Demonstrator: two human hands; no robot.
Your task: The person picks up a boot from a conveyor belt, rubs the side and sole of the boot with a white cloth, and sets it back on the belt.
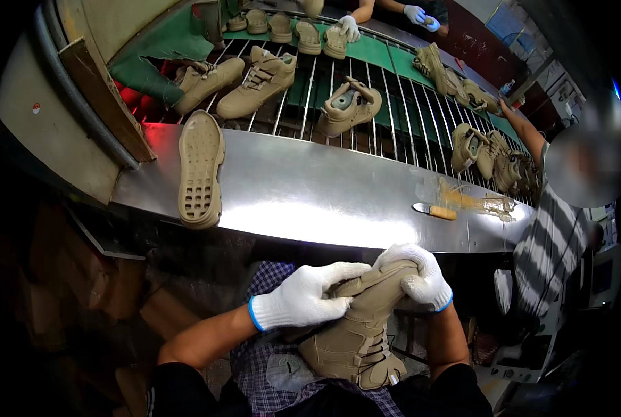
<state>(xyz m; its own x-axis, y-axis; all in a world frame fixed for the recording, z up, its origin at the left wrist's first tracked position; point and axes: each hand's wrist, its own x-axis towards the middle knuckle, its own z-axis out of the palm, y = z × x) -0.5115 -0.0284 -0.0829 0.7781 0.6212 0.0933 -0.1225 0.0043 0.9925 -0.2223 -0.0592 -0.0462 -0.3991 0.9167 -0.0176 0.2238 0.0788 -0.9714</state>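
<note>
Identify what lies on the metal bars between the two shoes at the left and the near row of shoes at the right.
In the head view, a single tan shoe lies there, with its open top showing.

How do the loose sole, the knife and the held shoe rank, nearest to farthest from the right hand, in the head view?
1. Held shoe: touching the right hand.
2. Knife: beyond that hand, on the metal table.
3. Loose sole: far off to the left, on the table.
</note>
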